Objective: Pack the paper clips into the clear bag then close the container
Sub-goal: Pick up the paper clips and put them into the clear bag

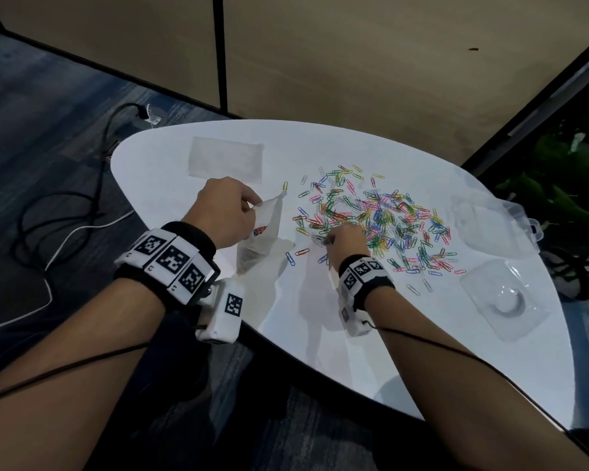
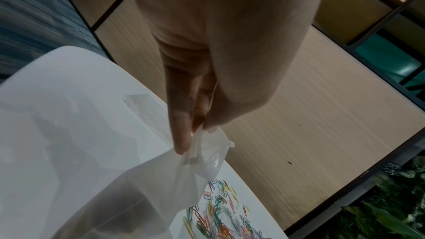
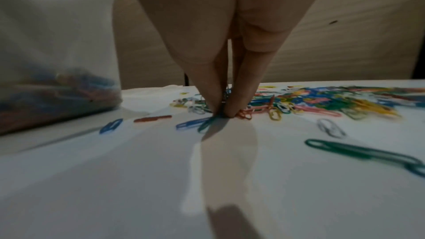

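A wide pile of coloured paper clips lies spread on the white table. My left hand pinches the top rim of the clear bag and holds it upright at the pile's left. In the left wrist view, thumb and fingers of the left hand pinch the rim of the bag. Several clips lie in the bottom of the bag. My right hand reaches down at the pile's near left edge. There the tips of the right hand pinch together on a few paper clips against the table.
A second flat clear bag lies at the table's far side. An open clear plastic container sits at the right edge, a clear blister tray in front of it. Loose clips lie scattered near the bag. Cables run across the floor at the left.
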`<state>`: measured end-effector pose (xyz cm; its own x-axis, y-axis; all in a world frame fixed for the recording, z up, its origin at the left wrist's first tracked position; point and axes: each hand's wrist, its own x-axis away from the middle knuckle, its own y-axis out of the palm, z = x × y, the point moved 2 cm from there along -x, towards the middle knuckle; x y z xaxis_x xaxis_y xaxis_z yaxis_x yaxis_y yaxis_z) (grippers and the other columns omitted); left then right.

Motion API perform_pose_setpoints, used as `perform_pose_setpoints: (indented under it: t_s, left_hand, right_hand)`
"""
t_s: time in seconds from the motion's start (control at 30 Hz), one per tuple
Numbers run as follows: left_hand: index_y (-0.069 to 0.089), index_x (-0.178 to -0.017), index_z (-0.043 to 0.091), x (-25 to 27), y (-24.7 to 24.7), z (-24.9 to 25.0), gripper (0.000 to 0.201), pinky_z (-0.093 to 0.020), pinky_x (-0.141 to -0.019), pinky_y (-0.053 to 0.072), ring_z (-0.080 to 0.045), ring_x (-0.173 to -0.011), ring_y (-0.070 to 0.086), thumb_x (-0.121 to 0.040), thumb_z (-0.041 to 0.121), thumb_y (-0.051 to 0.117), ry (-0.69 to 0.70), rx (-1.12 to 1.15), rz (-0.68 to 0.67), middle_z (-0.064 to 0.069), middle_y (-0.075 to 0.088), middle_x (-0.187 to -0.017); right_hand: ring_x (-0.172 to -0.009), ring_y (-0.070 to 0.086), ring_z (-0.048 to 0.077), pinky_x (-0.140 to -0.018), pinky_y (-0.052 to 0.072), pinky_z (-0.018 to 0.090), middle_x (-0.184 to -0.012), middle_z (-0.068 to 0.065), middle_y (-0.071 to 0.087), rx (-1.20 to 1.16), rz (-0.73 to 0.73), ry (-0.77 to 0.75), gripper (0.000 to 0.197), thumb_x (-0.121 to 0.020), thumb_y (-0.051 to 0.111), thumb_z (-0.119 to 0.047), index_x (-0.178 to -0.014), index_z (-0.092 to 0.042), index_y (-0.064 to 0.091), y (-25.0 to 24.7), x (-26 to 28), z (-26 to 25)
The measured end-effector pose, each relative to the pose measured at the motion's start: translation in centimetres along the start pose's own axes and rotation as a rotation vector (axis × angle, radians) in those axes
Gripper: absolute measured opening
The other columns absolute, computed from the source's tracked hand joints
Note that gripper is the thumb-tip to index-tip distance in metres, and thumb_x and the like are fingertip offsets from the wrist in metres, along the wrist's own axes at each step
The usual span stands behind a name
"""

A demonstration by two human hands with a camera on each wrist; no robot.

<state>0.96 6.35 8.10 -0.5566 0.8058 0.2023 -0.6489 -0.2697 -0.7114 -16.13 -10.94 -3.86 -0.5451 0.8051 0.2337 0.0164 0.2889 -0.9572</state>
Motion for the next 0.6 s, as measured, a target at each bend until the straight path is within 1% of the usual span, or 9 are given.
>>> perform_pose_setpoints:
  t_s: [0.07,0.13,0.2,0.27,0.33,0.4,0.43,0.5,0.6]
  left_hand:
    - [0.073,-0.109,0.016,-0.1,0.2,0.1,0.028,-0.026,-0.072,0.055,-0.017,-0.071,0.074,-0.091,0.006,0.054,-0.018,-0.002,-0.031,-0.006,0.077,-0.085]
    - [0.075,-0.104,0.014,-0.3,0.6,0.1,0.027,-0.029,-0.074,0.059,-0.021,-0.071,0.076,-0.089,0.004,0.055,-0.039,0.000,-0.056,-0.007,0.077,-0.082]
    - [0.076,-0.100,0.012,-0.6,1.0,0.3,0.027,-0.035,-0.080,0.062,-0.023,-0.072,0.076,-0.087,0.003,0.054,-0.056,0.004,-0.078,-0.010,0.078,-0.079]
    - [0.078,-0.092,0.011,-0.8,1.5,0.6,0.027,-0.038,-0.080,0.063,-0.022,-0.068,0.077,-0.087,0.002,0.053,-0.062,0.006,-0.098,-0.012,0.077,-0.076]
    - [0.077,-0.087,0.011,-1.0,2.0,1.1,0.027,-0.038,-0.079,0.063,-0.022,-0.067,0.077,-0.087,0.002,0.053,-0.055,0.007,-0.107,-0.012,0.077,-0.072]
    - [0.078,-0.086,0.010,-1.0,2.4,1.6,0.026,-0.038,-0.080,0.063,-0.023,-0.068,0.076,-0.088,0.001,0.053,-0.044,0.003,-0.114,-0.012,0.077,-0.070]
    - [0.078,-0.085,0.010,-1.0,2.6,1.7,0.027,-0.038,-0.079,0.063,-0.022,-0.067,0.076,-0.088,0.001,0.053,-0.041,0.001,-0.115,-0.012,0.077,-0.070]
    - [0.079,-0.083,0.009,-1.0,2.9,2.0,0.028,-0.038,-0.078,0.064,-0.021,-0.066,0.076,-0.088,0.001,0.053,-0.032,-0.007,-0.115,-0.010,0.077,-0.070]
    - [0.080,-0.083,0.009,-1.1,3.2,2.1,0.027,-0.038,-0.077,0.064,-0.022,-0.067,0.075,-0.089,0.003,0.055,-0.022,-0.009,-0.108,-0.011,0.077,-0.072]
  right_hand:
    - [-0.090,0.068,0.020,-0.082,0.055,0.024,-0.104,0.007,0.073,-0.122,0.034,0.081,0.019,-0.090,0.062,-0.007,-0.099,-0.012,0.077,-0.8,-0.1,1.2]
    - [-0.079,0.065,0.016,-0.076,0.051,0.020,-0.093,0.003,0.075,-0.290,0.071,0.176,0.014,-0.089,0.066,-0.014,-0.094,-0.012,0.079,-1.3,0.4,2.6]
    - [-0.070,0.064,0.018,-0.069,0.051,0.023,-0.079,0.006,0.073,-0.564,0.052,0.277,0.009,-0.087,0.069,-0.013,-0.084,-0.012,0.077,-1.7,1.2,3.9]
    - [-0.061,0.060,0.024,-0.062,0.050,0.029,-0.068,0.014,0.065,-0.966,0.006,0.355,0.017,-0.088,0.067,-0.002,-0.071,-0.006,0.069,-2.3,2.3,4.3]
    - [-0.066,0.061,0.028,-0.067,0.055,0.033,-0.071,0.016,0.064,-1.373,0.006,0.391,0.015,-0.086,0.065,0.008,-0.073,0.000,0.065,-3.4,3.2,4.1]
    - [-0.083,0.069,0.028,-0.079,0.060,0.029,-0.087,0.018,0.071,-1.658,-0.035,0.382,0.007,-0.085,0.066,0.009,-0.091,0.004,0.066,-4.5,3.9,3.0]
    - [-0.090,0.071,0.026,-0.081,0.060,0.027,-0.097,0.019,0.071,-1.758,-0.085,0.340,0.015,-0.086,0.066,0.008,-0.101,0.006,0.064,-4.9,4.3,2.1]
    - [-0.094,0.071,0.023,-0.083,0.059,0.025,-0.104,0.020,0.071,-1.831,-0.178,0.250,0.025,-0.087,0.065,0.006,-0.111,0.009,0.061,-5.6,4.8,0.0]
    - [-0.081,0.071,0.019,-0.082,0.059,0.023,-0.090,0.017,0.070,-1.739,-0.238,0.150,0.009,-0.089,0.062,0.006,-0.097,0.005,0.065,-5.8,5.6,-4.0]
